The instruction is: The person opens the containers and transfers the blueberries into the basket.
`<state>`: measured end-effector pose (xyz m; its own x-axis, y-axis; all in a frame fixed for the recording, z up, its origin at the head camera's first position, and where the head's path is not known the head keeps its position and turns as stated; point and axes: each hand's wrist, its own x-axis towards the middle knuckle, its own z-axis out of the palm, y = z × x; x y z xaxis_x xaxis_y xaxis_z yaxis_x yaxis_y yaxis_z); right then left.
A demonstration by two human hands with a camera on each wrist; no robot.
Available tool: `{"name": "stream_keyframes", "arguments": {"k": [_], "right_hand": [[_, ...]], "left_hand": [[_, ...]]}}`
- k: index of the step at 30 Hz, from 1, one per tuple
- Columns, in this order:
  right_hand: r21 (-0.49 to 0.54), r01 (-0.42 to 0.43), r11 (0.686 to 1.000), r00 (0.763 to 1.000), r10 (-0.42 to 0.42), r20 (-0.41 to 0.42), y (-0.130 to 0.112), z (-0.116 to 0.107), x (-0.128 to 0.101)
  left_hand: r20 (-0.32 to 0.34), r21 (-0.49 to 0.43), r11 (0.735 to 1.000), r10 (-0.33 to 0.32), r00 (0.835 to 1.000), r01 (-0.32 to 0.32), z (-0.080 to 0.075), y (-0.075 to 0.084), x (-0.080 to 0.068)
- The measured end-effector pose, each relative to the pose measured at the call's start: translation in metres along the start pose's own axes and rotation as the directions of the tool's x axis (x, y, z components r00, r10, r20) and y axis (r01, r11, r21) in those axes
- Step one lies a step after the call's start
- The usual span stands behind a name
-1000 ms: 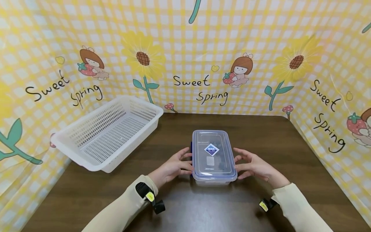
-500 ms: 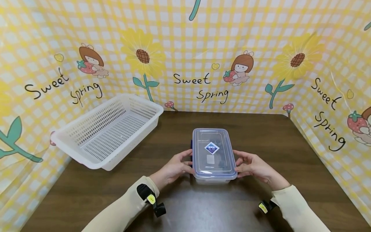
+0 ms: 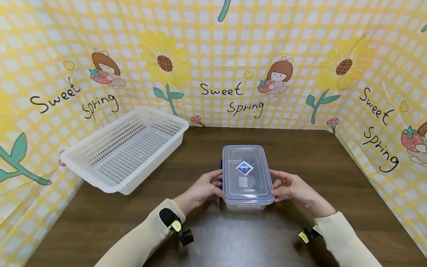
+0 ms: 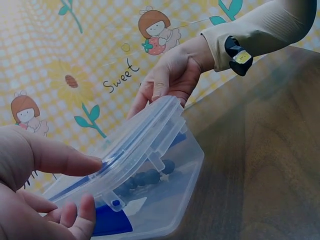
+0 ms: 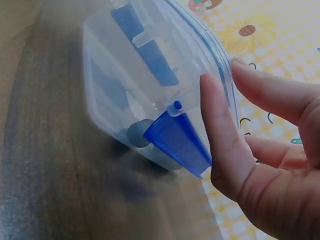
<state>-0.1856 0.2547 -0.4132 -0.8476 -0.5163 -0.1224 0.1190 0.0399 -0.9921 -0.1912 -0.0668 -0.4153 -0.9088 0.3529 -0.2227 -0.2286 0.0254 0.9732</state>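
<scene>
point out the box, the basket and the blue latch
box (image 3: 245, 163), head view, on the clear lid near its label
basket (image 3: 100, 142), head view, on its left slotted wall
blue latch (image 5: 180, 142), right wrist view, on the flap's flat face

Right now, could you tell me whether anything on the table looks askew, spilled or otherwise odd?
Only the white perforated basket: its left end juts past the table's edge and seems raised, so it sits tilted. The clear lidded container stands level between the left hand and the right hand; nothing has spilled.
</scene>
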Motion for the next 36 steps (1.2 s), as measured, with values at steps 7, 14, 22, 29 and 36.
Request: {"name": "stream_keyframes", "arguments": {"k": [7, 14, 22, 29, 36], "right_hand": [[0.004, 0.045, 0.999, 0.999, -0.045, -0.009, -0.014, 0.0, 0.0], [-0.01, 0.102, 0.995, 0.995, -0.102, -0.011, -0.021, -0.009, -0.006], [-0.001, 0.151, 0.989, 0.988, -0.151, 0.019, -0.027, -0.034, -0.021], [0.019, 0.175, 0.984, 0.982, -0.176, 0.067, -0.028, -0.069, -0.038], [0.022, 0.163, 0.986, 0.982, -0.164, 0.09, -0.022, -0.104, -0.056]], "left_hand": [[-0.022, 0.026, 0.999, 0.026, 0.999, -0.026, 0.0, 0.013, -0.001], [0.01, 0.047, 0.997, 0.056, 0.998, -0.057, 0.008, 0.023, -0.001], [0.056, 0.053, 0.992, 0.114, 0.992, -0.117, 0.029, 0.031, 0.012], [0.096, 0.011, 0.988, 0.152, 0.984, -0.154, 0.063, 0.04, 0.03], [0.086, 0.04, 0.983, 0.176, 0.981, -0.179, 0.1, 0.041, 0.047]]}}
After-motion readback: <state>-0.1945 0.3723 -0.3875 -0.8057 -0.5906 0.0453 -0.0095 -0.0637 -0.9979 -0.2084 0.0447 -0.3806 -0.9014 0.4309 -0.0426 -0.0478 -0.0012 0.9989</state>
